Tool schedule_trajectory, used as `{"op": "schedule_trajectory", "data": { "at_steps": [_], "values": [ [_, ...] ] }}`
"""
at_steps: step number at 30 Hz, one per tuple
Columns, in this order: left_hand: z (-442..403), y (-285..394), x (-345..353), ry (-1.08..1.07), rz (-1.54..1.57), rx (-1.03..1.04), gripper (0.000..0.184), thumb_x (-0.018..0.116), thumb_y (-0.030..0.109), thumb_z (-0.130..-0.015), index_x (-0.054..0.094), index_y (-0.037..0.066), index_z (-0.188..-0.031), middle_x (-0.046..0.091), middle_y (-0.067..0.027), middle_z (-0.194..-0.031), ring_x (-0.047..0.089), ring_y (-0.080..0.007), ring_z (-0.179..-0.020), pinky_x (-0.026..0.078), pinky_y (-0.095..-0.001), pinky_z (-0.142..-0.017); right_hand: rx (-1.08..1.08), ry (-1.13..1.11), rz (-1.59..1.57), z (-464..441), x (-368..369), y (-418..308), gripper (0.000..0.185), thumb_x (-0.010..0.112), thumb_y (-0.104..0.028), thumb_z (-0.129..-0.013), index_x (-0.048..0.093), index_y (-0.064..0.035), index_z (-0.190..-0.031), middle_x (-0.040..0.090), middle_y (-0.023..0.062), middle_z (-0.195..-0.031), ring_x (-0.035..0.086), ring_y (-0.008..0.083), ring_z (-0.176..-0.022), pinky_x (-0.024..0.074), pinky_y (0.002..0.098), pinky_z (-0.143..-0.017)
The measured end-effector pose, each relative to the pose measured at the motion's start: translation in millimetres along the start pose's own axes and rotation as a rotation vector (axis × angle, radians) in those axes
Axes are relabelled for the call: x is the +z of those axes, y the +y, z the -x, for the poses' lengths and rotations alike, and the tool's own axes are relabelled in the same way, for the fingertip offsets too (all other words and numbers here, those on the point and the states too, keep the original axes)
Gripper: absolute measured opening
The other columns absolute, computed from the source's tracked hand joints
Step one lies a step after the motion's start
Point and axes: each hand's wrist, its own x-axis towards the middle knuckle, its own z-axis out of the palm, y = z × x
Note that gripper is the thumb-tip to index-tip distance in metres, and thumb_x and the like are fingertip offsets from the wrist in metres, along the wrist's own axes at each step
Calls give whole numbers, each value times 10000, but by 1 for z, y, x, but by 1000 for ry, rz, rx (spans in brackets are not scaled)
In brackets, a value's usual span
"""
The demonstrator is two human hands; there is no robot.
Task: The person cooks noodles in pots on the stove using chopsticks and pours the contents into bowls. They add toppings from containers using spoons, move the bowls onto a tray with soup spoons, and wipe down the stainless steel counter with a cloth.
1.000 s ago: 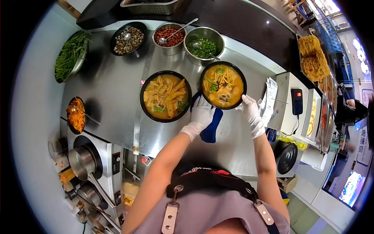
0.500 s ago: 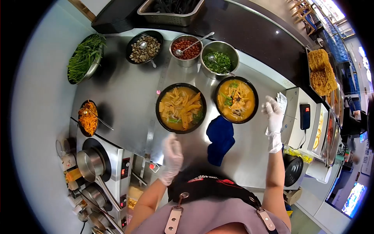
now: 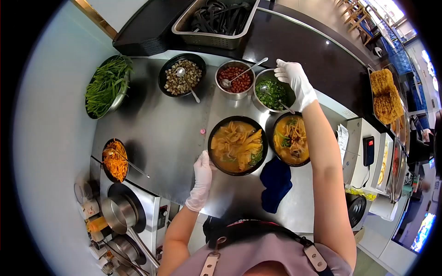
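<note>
My left hand, in a white glove, is beside the near-left rim of a black bowl of soup with yellow-brown strips and greens. Its fingers are extended, thumb apart; whether it touches the rim I cannot tell. My right hand, also gloved, reaches over the right side of a steel pot of chopped green onions, with nothing visible in its partly bent fingers. A spoon rests in that pot. My right forearm partly covers a second black soup bowl.
A steel pot of peanuts holds a spoon. Left are a black bowl of chopped pieces, long greens and orange shreds. A blue cloth lies near me; a saucepan stands lower left.
My right hand has moved forward from beside the right soup bowl to above the green onion pot. My left hand has come up beside the left soup bowl. The camera view has shifted.
</note>
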Motion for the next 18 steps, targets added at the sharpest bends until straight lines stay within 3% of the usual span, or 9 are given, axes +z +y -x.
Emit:
{"op": "schedule_trajectory", "data": {
  "at_steps": [2, 5, 6, 8, 10, 13, 14, 15, 18],
  "values": [
    [-9, 8, 8, -18, -19, 25, 436, 403, 364, -1039, 632, 11, -1154, 637, -4, -833, 565, -71, -664, 454, -214, -573, 197, 29, 133, -32, 12, -3, 375, 692, -344, -884, 669, -2, -732, 613, 59, -597, 566, 150, -519, 466, 254, -541],
    [-28, 10, 5, -59, -39, 39, 416, 420, 339, -1036, 631, -1, -1149, 655, -22, -873, 577, -81, -699, 473, -224, -618, 95, 143, 435, -50, 26, 5, 457, 703, -447, -849, 677, -26, -673, 606, 62, -581, 565, 165, -524, 469, 294, -550],
    [-41, 2, -1, -37, -214, 107, 400, 439, 322, -1030, 629, -8, -1150, 656, -37, -873, 583, -88, -716, 482, -233, -649, 91, 179, 465, -53, 30, 7, 489, 710, -484, -823, 693, -17, -679, 640, 95, -625, 604, 197, -567, 489, 335, -591],
    [-63, 6, 0, -22, -388, 173, 384, 458, 306, -1023, 628, -14, -1152, 657, -51, -872, 588, -95, -734, 491, -243, -680, 33, 231, 544, -69, 35, 18, 455, 715, -442, -821, 697, -2, -706, 660, 110, -658, 620, 210, -595, 492, 342, -606],
    [-89, 29, 11, 104, -458, 543, 336, 493, 250, -1006, 632, -31, -1126, 662, -86, -918, 598, -113, -759, 498, -258, -729, -68, 254, 562, -74, 39, 21, 337, 718, -304, -809, 700, 31, -773, 700, 146, -754, 659, 240, -671, 505, 359, -653],
    [-108, 89, 39, -84, -181, 319, 314, 502, 224, -1007, 599, -22, -1177, 635, -47, -916, 579, -86, -711, 479, -235, -653, -100, 243, 306, -71, 46, 21, 250, 707, -222, -805, 699, 25, -774, 689, 130, -724, 635, 211, -631, 499, 341, -624],
    [-119, 99, 48, -88, -181, 323, 314, 502, 224, -1007, 599, -22, -1177, 635, -47, -916, 579, -86, -711, 479, -235, -653, -46, 214, 118, -67, 51, 13, 166, 669, -157, -842, 704, 2, -809, 649, 71, -661, 562, 138, -559, 453, 281, -547],
    [-129, 107, 59, -108, -112, 240, 314, 513, 192, -993, 573, -21, -1215, 639, -68, -916, 603, -108, -725, 490, -242, -644, -48, 216, 117, -59, 52, 7, 166, 669, -157, -842, 704, 2, -809, 649, 71, -661, 562, 138, -559, 453, 281, -547],
    [-160, 115, 85, -116, -55, 152, 351, 532, 166, -978, 522, -28, -1271, 639, -80, -900, 618, -127, -706, 503, -247, -614, -226, -60, -73, -21, 57, -12, 148, 587, -124, -920, 707, -44, -884, 571, -20, -622, 429, 51, -506, 344, 194, -485]
  ]
}}
